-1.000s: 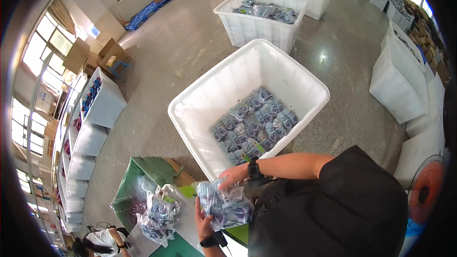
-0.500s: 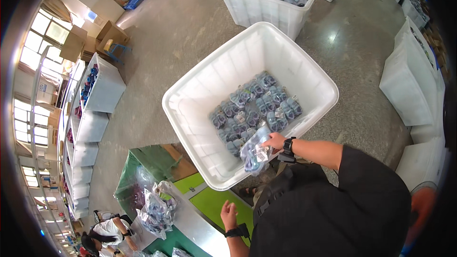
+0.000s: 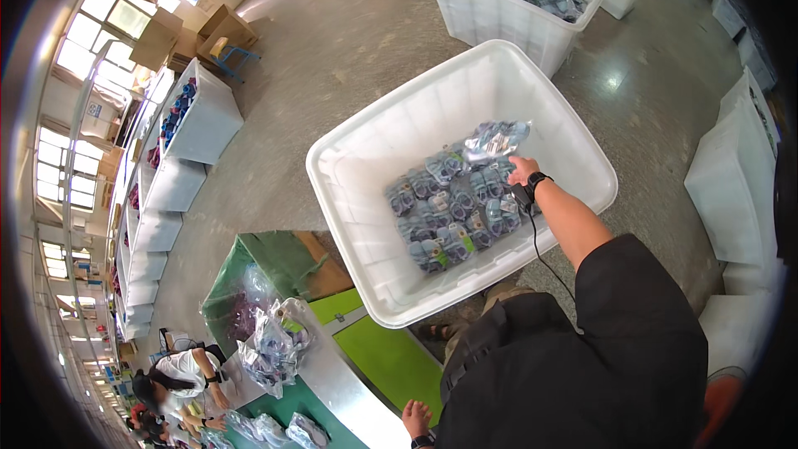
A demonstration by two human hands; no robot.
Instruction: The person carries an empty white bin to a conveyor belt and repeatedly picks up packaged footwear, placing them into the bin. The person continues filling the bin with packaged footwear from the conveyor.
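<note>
In the large white plastic bin (image 3: 349, 129), my right hand (image 3: 522, 170) is closed at the edge of a clear-bagged pair of grey-blue shoes (image 3: 497, 141); the bag is slightly blurred. This bag hovers over the far right of the rows of similar bagged shoes (image 3: 453, 208) on the bin's floor. A dark band with a small device and a cable circles my right wrist. Low in the view, beside the work table, my left hand (image 3: 416, 417) holds nothing, its fingers a little apart.
A pile of bagged shoes (image 3: 274, 349) lies on the metal-edged table (image 3: 357, 395), with a green cloth-covered box (image 3: 266, 270) beyond. A co-worker (image 3: 183, 378) sits at lower left. Another filled white bin (image 3: 515, 21) stands behind; more bins (image 3: 199, 133) line both sides.
My right hand has carried the bagged shoes from the bin's near edge to its far right area. My left hand has dropped lower. The view has shifted a little.
</note>
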